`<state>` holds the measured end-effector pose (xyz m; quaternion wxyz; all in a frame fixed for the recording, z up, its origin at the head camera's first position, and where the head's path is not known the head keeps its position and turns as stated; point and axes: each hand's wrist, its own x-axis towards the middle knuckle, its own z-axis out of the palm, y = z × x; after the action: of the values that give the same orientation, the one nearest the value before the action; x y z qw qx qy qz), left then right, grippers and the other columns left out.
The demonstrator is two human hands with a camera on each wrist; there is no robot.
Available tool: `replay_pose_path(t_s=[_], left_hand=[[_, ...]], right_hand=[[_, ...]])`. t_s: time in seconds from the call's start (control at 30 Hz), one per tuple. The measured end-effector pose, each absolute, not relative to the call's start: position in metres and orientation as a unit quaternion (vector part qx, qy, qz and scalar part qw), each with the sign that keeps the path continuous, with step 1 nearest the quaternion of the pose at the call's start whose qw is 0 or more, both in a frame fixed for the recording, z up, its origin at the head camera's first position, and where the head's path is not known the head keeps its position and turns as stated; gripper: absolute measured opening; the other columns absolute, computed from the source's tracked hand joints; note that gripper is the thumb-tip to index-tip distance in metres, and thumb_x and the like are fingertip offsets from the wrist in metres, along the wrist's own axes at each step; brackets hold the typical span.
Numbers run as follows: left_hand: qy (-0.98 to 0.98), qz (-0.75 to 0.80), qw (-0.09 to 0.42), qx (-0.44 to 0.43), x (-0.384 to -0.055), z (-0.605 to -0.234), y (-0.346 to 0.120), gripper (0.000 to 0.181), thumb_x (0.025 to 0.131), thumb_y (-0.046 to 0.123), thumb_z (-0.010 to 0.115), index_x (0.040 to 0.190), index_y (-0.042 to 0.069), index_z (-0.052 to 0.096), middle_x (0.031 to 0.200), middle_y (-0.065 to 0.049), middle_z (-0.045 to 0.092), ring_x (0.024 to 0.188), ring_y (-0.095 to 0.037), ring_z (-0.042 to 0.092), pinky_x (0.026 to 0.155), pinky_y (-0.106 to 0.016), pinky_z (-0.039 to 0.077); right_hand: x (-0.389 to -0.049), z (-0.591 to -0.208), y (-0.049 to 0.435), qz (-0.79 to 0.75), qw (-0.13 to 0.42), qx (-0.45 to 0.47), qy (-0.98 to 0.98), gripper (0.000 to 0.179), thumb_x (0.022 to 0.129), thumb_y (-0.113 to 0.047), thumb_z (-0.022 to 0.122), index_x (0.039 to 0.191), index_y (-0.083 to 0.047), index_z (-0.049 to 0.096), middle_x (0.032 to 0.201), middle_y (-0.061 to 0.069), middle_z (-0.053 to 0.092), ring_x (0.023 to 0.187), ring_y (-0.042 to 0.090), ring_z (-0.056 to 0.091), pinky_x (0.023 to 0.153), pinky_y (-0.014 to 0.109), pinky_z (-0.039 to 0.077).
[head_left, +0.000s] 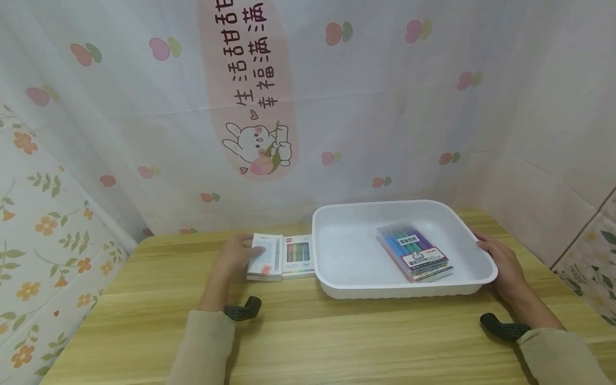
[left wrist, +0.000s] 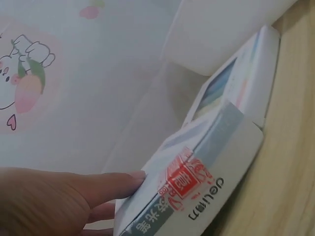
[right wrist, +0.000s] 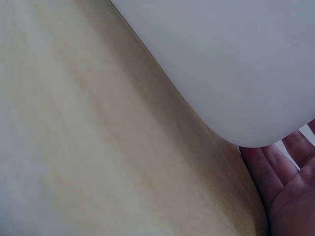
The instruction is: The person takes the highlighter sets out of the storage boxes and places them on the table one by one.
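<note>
My left hand grips a white box of highlighters with a red seal, its thumb lying on the top face and the other fingers along the left side. Touching that box on the right is a second white box, whose window shows coloured pens. At its other side stands a white plastic tray. My right hand holds the tray's right end, thumb at the rim and fingers against the outer wall. Inside the tray lie clear packs of coloured pens.
All of this rests on a wood-grain table. Directly behind the boxes and tray hangs a white curtain with printed fruit and a rabbit. A floral cloth covers the left side, and a tiled or panelled wall stands at right.
</note>
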<state>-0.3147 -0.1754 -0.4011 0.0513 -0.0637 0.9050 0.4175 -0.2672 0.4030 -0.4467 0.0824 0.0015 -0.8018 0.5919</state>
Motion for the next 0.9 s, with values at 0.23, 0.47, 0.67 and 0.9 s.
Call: replay_pose_path(t_s=[0.23,0.47,0.67,0.9], left_hand=[[0.905,0.418,0.045,-0.058,-0.318,-0.408,-0.169,0.063,0.096,0.025,0.069,0.147,-0.003,0.046,0.138,-0.031,0.058,0.118,-0.039,0.064,0.098,-0.048,0.053],[0.907,0.414,0.042,-0.056,-0.315,-0.406,-0.166,0.061,0.096,0.024,0.067,0.146,-0.004,0.046,0.139,-0.032,0.057,0.124,-0.044,0.060,0.105,-0.053,0.050],[0.912,0.404,0.042,-0.055,-0.315,-0.404,-0.164,0.063,0.096,0.025,0.067,0.147,-0.005,0.045,0.140,-0.032,0.056,0.128,-0.046,0.057,0.107,-0.055,0.048],[0.914,0.398,0.046,-0.062,-0.315,-0.403,-0.162,0.063,0.096,0.025,0.068,0.147,-0.004,0.044,0.141,-0.031,0.055,0.130,-0.046,0.055,0.108,-0.056,0.046]], right_hand=[[-0.267,-0.446,0.402,0.591,0.080,0.008,-0.803,0.052,0.109,-0.041,0.034,0.158,-0.022,0.035,0.155,-0.027,0.037,0.098,-0.027,0.048,0.082,0.002,0.046],[-0.267,-0.446,0.403,0.618,0.077,0.022,-0.782,0.051,0.109,-0.040,0.036,0.157,-0.023,0.038,0.151,-0.030,0.040,0.100,-0.026,0.050,0.083,0.002,0.046],[-0.267,-0.447,0.404,0.624,0.078,0.018,-0.778,0.051,0.109,-0.038,0.036,0.158,-0.022,0.036,0.145,-0.033,0.044,0.098,-0.026,0.051,0.081,0.002,0.047],[-0.266,-0.447,0.405,0.619,0.076,0.021,-0.781,0.050,0.110,-0.038,0.035,0.158,-0.023,0.036,0.151,-0.029,0.042,0.100,-0.025,0.052,0.081,0.003,0.047]])
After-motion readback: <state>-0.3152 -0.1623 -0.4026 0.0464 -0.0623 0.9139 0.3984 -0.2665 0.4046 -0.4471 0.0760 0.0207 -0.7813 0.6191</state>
